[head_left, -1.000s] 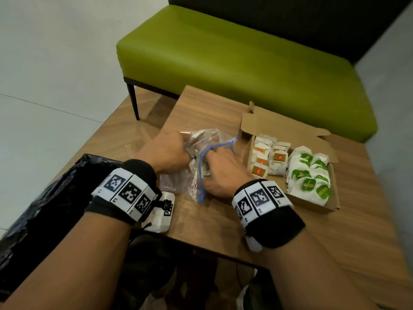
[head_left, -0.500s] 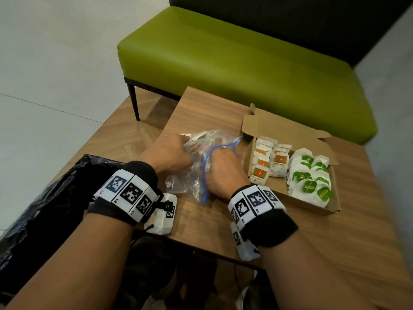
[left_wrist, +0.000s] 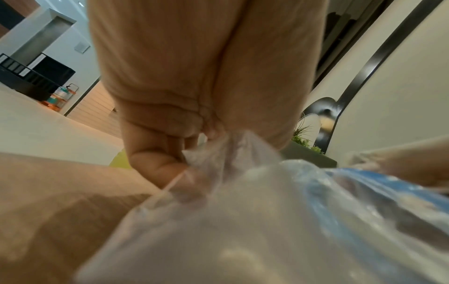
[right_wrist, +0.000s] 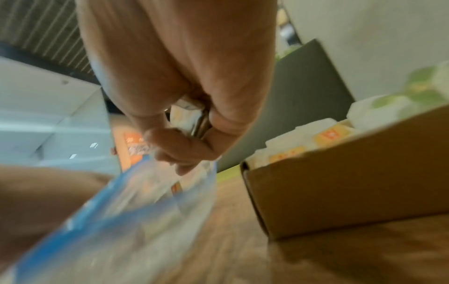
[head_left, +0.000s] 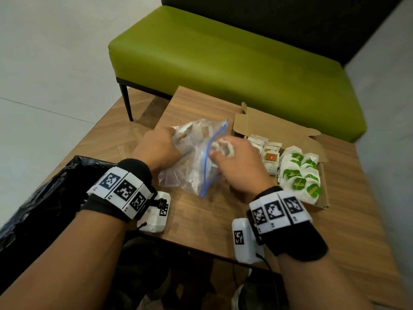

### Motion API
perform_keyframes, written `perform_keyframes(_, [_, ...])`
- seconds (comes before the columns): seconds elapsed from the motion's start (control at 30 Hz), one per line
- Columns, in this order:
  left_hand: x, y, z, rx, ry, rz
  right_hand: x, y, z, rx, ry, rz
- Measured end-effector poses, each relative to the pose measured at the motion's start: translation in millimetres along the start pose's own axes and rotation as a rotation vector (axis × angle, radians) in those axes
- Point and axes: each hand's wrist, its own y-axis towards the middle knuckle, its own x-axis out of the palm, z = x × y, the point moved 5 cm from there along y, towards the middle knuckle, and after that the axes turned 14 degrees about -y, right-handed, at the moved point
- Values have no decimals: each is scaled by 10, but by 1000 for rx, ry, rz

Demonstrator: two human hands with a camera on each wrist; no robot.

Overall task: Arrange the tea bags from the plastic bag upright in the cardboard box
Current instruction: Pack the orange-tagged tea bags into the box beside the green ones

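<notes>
Now, landmark: the cardboard box (head_left: 317, 204) stands on the wooden table (head_left: 201, 220), flaps folded out; every place below is told from it
Plastic bag: the plastic bag (head_left: 192, 168) with a blue zip strip lies crumpled on the table just beside the box, on its left; a few tea bags show dimly through the film
Left hand: the left hand (head_left: 156, 151) clenches the bag's far side, away from the box; the left wrist view shows its fingers (left_wrist: 155, 163) bunching the film
Right hand: the right hand (head_left: 234, 162) sits between the bag's mouth and the box, fingers curled round a small white tea bag (head_left: 225, 146) at the blue strip; the right wrist view is blurred
Box contents: red-tagged tea bags (head_left: 271, 156) stand upright in the box's left part; green-tagged tea bags (head_left: 299, 182) fill its right part, overlapping one another
Beyond the box: a green bench (head_left: 223, 63)
</notes>
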Motion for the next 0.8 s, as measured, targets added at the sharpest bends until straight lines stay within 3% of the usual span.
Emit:
perform_keyframes(0.13, [-7,-29,71,46,228,82,-267,-125,236,205,545,28])
perform_keyframes(0.27, [-107,-310,642,399,87,270,-349,-223,296,187,808,-58])
perform_keyframes(0.37, [92,-508,1078,607,-121,63,-371,-284,329,164,989,-148])
perform_keyframes(0.47, [359,-597,1273,659,-56,-128,-435,-350,400,154,1122,-220])
perform_keyframes(0.63, [593,-609,1320,696,-14,-183,-521,-437,574,181,1290,-283])
perform_keyframes(0.8, [738,-593,1353,680,-51,-88,-526,-408,696,218,1275,-270])
